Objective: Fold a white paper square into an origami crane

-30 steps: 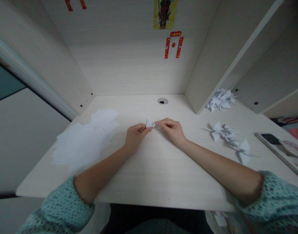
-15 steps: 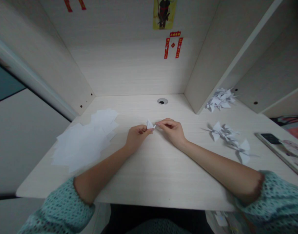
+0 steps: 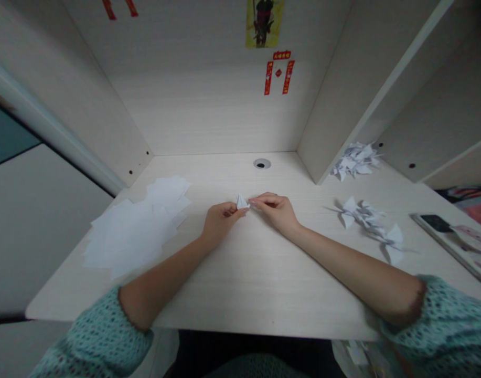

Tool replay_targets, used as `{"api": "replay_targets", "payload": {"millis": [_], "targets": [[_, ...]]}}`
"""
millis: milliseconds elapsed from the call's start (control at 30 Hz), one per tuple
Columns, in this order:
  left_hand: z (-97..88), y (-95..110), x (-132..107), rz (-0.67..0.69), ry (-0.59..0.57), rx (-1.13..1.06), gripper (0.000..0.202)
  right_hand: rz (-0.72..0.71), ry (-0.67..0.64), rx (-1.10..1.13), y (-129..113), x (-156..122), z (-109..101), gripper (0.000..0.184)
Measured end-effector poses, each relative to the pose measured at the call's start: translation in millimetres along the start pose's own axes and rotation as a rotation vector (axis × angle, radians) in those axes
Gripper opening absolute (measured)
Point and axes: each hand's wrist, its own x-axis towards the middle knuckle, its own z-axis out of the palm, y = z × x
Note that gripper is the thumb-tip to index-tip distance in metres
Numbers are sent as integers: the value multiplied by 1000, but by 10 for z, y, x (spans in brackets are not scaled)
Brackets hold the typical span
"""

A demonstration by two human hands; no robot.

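A small folded white paper crane (image 3: 241, 201) is held just above the middle of the desk. My left hand (image 3: 221, 220) pinches its lower left side between thumb and fingers. From the right, my right hand (image 3: 277, 210) has its thumb and forefinger closed at the narrow tip of the paper. The fingertips partly hide that tip. Left of my hands lies a spread of flat white paper sheets (image 3: 134, 231). Several folded paper cranes (image 3: 366, 218) rest on the desk to the right.
A heap of more folded paper cranes (image 3: 356, 160) sits behind the upright divider (image 3: 334, 121). At the right edge lies a phone (image 3: 452, 244). The pale desk (image 3: 240, 299) has a round cable hole (image 3: 262, 164) near the back panel.
My right hand has shifted slightly left, its fingertips closer to the paper tip. My left hand keeps its pinch in nearly the same place.
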Motion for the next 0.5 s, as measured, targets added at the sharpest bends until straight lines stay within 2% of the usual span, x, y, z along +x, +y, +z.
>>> {"api": "replay_targets", "payload": {"millis": [500], "targets": [[7, -69, 8, -30, -55, -44, 37, 98, -17, 128, 15, -9, -1, 14]]}}
